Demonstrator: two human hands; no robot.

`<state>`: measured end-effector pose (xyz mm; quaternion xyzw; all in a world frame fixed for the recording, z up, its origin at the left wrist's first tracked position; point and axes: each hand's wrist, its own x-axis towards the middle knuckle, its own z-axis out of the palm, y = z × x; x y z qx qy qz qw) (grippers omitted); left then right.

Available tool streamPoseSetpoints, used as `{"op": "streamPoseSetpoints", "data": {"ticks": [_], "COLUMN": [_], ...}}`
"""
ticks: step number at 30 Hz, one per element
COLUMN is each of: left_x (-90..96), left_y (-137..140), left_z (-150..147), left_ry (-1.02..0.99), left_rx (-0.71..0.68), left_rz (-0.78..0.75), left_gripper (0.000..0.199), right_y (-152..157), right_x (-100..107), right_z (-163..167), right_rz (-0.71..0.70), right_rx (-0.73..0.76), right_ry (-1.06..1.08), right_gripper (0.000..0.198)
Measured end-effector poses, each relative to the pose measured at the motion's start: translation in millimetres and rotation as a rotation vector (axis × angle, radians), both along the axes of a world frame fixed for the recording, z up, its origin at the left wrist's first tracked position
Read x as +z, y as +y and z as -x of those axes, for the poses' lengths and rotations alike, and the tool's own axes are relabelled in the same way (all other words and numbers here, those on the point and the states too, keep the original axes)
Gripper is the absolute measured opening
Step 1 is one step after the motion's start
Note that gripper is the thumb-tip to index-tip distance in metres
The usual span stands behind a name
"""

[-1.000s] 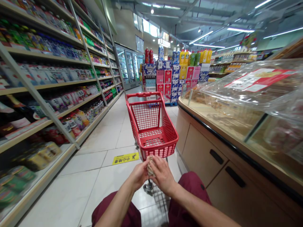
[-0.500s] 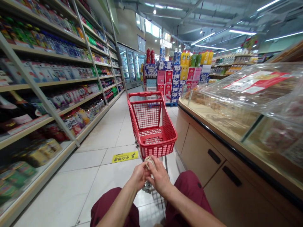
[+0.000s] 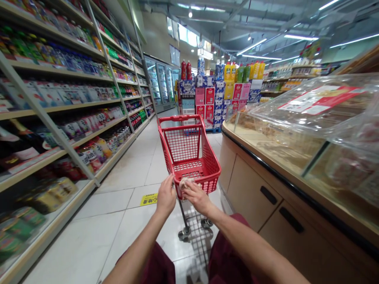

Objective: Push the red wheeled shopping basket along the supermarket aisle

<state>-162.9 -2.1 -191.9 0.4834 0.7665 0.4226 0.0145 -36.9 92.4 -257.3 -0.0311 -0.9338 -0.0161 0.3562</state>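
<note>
A red plastic shopping cart point(image 3: 211, 157) stands in front of me, its basket bare inside. My right hand point(image 3: 196, 197) presses a crumpled off-white cloth point(image 3: 185, 182) against the near wall of the basket, fingers laid over it. At the basket's near left corner is my left hand point(image 3: 166, 196), its fingers bent around the edge; the exact grip is partly hidden. Below the hands show the cart's metal leg and its casters point(image 3: 184, 234).
Shelves of drinks and cans point(image 3: 59, 102) line the left. A wooden counter point(image 3: 251, 185) with plastic-covered goods runs along the right. Stacked drink boxes point(image 3: 209, 100) stand beyond the cart. A yellow floor sticker point(image 3: 148, 200) lies left of it.
My hands have parted and moved forward to the cart. The right one has brought the cloth onto the basket wall; the left has gone to the basket's left corner.
</note>
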Motion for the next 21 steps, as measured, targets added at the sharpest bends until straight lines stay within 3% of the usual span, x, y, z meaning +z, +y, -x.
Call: {"op": "streamPoseSetpoints", "data": {"ticks": [3, 6, 10, 16, 21], "left_x": [2.3, 4.3, 10.9, 15.2, 8.2], "left_y": [5.0, 8.7, 14.9, 17.4, 22.8], "left_z": [-6.5, -10.4, -10.8, -10.5, -10.1], "left_ry": [0.288, 0.398, 0.461, 0.474, 0.368], "left_rx": [-0.167, -0.169, -0.087, -0.030, -0.035], "left_rz": [0.237, 0.404, 0.453, 0.501, 0.461], "left_gripper": [0.053, 0.052, 0.043, 0.040, 0.040], "right_y": [-5.9, -6.2, 4.7, 4.9, 20.0], "right_x": [-32.6, -24.9, -3.4, -41.1, -6.4], "right_z": [-14.4, -23.9, -24.4, -44.6, -38.1], "right_rz": [-0.004, 0.029, 0.090, 0.119, 0.137], "right_rx": [-0.001, -0.038, -0.128, -0.100, -0.197], "right_ry": [-0.114, -0.011, 0.194, 0.079, 0.346], "right_gripper": [0.015, 0.020, 0.027, 0.019, 0.027]}}
